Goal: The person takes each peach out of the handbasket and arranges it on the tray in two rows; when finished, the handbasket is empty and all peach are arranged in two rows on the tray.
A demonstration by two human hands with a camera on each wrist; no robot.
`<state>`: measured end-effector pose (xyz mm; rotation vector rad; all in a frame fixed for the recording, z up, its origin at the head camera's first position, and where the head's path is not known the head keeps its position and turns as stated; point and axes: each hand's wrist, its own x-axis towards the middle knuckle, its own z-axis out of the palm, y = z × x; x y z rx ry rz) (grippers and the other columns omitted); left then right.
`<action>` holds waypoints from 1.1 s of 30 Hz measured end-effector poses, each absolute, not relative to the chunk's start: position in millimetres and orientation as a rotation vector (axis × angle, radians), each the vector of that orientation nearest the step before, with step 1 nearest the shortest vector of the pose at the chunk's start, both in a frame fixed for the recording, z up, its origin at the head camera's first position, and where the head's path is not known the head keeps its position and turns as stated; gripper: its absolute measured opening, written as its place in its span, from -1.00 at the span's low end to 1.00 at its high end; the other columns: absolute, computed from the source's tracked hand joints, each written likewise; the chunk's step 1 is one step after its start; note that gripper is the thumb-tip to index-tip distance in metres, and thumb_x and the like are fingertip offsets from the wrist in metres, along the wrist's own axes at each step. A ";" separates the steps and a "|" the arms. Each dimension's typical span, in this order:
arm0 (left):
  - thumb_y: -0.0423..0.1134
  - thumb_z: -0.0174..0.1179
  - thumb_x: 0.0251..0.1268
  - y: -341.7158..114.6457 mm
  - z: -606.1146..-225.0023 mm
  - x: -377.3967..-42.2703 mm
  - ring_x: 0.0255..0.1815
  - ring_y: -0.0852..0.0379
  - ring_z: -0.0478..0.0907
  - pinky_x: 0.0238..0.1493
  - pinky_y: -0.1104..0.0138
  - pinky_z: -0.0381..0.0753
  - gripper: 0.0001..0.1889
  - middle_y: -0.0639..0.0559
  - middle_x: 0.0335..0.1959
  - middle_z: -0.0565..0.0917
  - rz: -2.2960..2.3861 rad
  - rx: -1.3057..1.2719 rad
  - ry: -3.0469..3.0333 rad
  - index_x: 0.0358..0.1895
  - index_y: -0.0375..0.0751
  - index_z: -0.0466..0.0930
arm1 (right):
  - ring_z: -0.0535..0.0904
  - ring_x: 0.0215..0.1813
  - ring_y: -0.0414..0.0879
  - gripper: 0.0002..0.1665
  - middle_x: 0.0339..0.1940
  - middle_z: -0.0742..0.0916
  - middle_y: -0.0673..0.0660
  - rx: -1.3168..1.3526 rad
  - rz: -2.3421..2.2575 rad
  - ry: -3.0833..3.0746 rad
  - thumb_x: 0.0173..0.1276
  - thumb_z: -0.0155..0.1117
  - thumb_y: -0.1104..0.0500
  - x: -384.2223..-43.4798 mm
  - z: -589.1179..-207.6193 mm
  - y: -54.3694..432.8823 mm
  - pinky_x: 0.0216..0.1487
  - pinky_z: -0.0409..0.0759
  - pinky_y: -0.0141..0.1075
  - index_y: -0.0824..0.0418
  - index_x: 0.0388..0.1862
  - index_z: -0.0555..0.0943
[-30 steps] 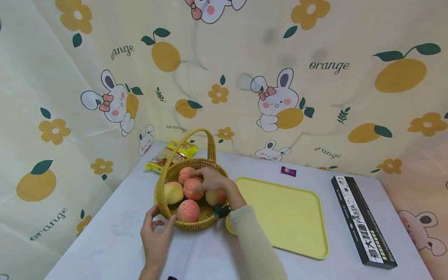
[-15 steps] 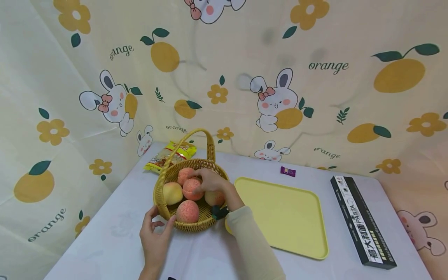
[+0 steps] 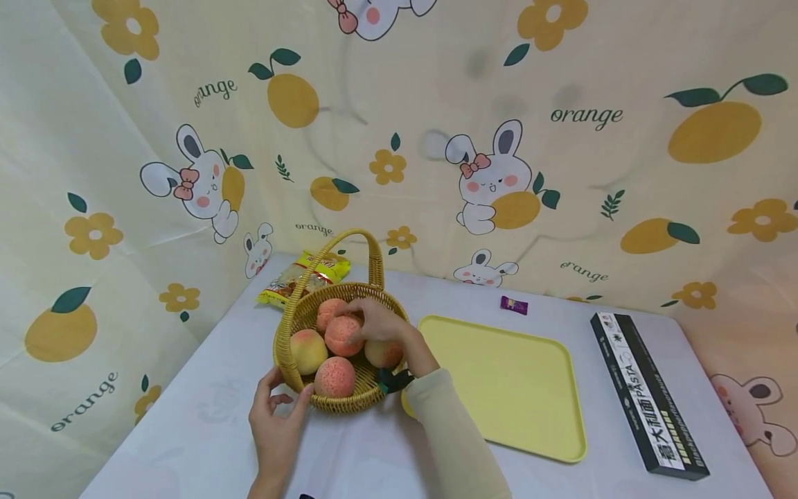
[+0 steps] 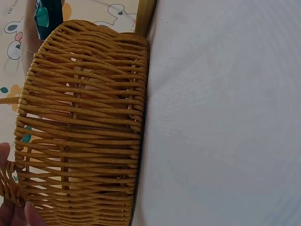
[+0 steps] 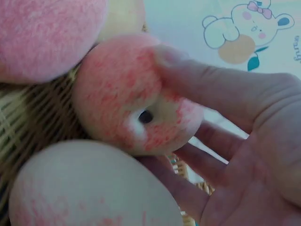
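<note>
A yellow wicker basket point(image 3: 358, 402) with a tall handle holds several peaches. My right hand point(image 3: 380, 322) reaches into it and grips a pink peach point(image 3: 343, 337), thumb on one side and fingers on the other. The right wrist view shows that peach point(image 5: 124, 75) with a dark hole at its stem end, and a paler peach point(image 5: 89, 183) close beside it. Around it in the head view lie a yellow-red peach point(image 3: 308, 351), a pink peach point(image 3: 334, 378) in front and another behind. My left hand point(image 3: 277, 419) pinches the basket's handle base at the near left.
Right of the basket lies a yellow tray point(image 3: 499, 388), partly under my right forearm. Further right is a black pasta box point(image 3: 648, 395). A small purple packet point(image 3: 514, 305) sits behind the tray, and a yellow snack bag point(image 3: 293, 281) behind the basket. A patterned cloth hangs at the back.
The yellow peach at the basket's left has turned and shows more red, and sits slightly lower. Both hands keep nearly the same place and grip.
</note>
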<state>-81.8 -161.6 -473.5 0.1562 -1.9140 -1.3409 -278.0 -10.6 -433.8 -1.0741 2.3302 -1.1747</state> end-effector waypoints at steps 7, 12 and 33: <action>-0.64 0.43 -0.02 -160.7 -474.8 -81.7 -0.06 0.19 0.48 -0.32 0.53 0.47 -0.47 -0.01 -0.06 0.58 -1.341 0.128 -1.902 0.10 -0.56 0.50 | 0.58 0.18 -0.03 -0.37 0.17 0.69 0.12 -1.050 -1.316 2.296 0.12 0.54 0.33 -280.1 -432.2 3.7 0.21 0.52 -0.22 0.25 0.22 0.63; -0.65 0.42 -0.02 -159.3 -473.7 -82.2 -0.07 0.20 0.49 -0.33 0.51 0.48 -0.48 0.02 -0.07 0.57 -1.337 0.128 -1.899 0.09 -0.56 0.50 | 0.55 0.24 -0.06 -0.41 0.19 0.69 0.10 -1.055 -1.355 2.300 0.15 0.54 0.30 -283.9 -431.1 14.1 0.30 0.46 -0.16 0.22 0.21 0.64; -0.64 0.43 -0.01 -158.6 -471.4 -82.1 -0.07 0.25 0.48 -0.32 0.50 0.49 -0.48 0.12 -0.07 0.54 -1.328 0.174 -1.906 0.08 -0.59 0.49 | 0.40 0.38 0.14 -0.34 0.31 0.58 0.21 -0.892 -1.633 2.331 0.17 0.52 0.32 -288.1 -417.1 90.1 0.29 0.45 0.04 0.29 0.28 0.56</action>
